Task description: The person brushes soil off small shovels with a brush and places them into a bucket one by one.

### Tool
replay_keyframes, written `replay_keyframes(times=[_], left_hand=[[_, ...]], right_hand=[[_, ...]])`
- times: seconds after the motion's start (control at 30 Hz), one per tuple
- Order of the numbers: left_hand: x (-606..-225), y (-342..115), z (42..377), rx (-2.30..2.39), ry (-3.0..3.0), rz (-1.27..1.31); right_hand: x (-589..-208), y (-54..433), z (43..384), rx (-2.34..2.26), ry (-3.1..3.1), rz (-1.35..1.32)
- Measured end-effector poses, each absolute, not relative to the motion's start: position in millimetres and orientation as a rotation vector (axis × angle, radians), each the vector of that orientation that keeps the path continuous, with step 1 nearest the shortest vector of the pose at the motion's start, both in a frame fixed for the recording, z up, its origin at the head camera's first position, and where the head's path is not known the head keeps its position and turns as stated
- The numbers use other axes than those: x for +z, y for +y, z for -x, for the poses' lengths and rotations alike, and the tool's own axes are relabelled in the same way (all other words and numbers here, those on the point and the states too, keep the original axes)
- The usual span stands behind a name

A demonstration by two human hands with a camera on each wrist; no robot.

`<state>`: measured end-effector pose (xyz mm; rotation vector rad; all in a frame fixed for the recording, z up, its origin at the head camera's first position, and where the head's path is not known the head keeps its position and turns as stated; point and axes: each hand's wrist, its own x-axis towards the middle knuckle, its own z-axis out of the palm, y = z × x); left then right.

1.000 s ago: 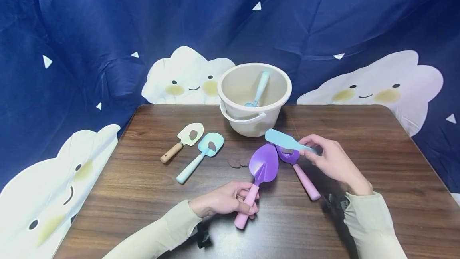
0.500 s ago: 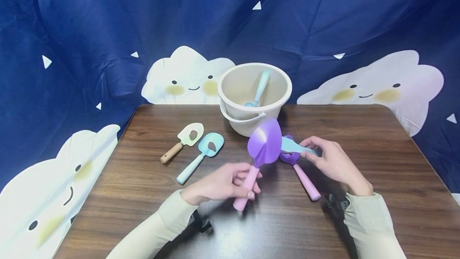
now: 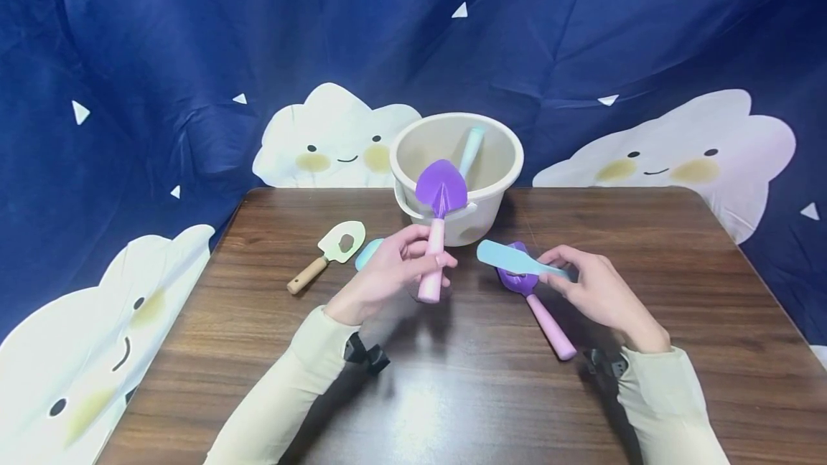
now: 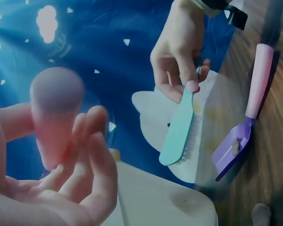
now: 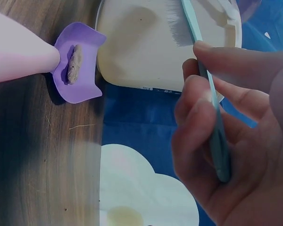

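Note:
My left hand [image 3: 381, 275] grips the pink handle of a purple trowel [image 3: 441, 189], its blade raised in front of the bucket [image 3: 481, 224]. In the right hand [image 3: 601, 296] a light blue brush [image 3: 507, 258] is pinched by its handle; pale bristles show beneath it in the left wrist view. Below the brush a purple scoop [image 3: 550, 327] with a pink handle lies on the table. A brown lump [image 5: 75, 66] rests in that scoop. The bucket holds another tool, with a light blue handle [image 3: 474, 146].
A pale green trowel [image 3: 332, 250] with a wooden handle and a brown lump lies on the left of the table [image 3: 258, 364]. Beside it, a light blue shovel [image 3: 367, 255] is mostly hidden by my left hand. A blue cloud-print curtain [image 3: 194, 56] hangs behind.
My left hand has lifted the purple trowel up and away from me, then to the left, in front of the bucket. The right hand and brush have hardly moved.

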<state>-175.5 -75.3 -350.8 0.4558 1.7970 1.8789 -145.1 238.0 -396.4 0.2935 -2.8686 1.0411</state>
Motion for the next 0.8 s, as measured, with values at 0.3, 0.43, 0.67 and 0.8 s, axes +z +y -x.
replay_keyframes(times=[0.3,0.43,0.67,0.8], left_hand=[[-350.3,-64.5,192.9,1.992,1.798,-0.405],[-348.7,-60.7,197.0,2.043,1.785,-0.324],[-341.7,-58.9,202.1,2.065,1.762,-0.255],[-337.3,-59.7,204.4,2.069,1.723,-0.265]], right_hand=[[-395.5,238.0,144.9,1.055,-2.849,-0.309],[-394.3,238.1,144.0,1.06,-2.859,-0.305],[-393.2,238.7,144.2,1.061,-2.875,-0.293],[-393.2,238.4,144.1,1.067,-2.875,-0.294]])
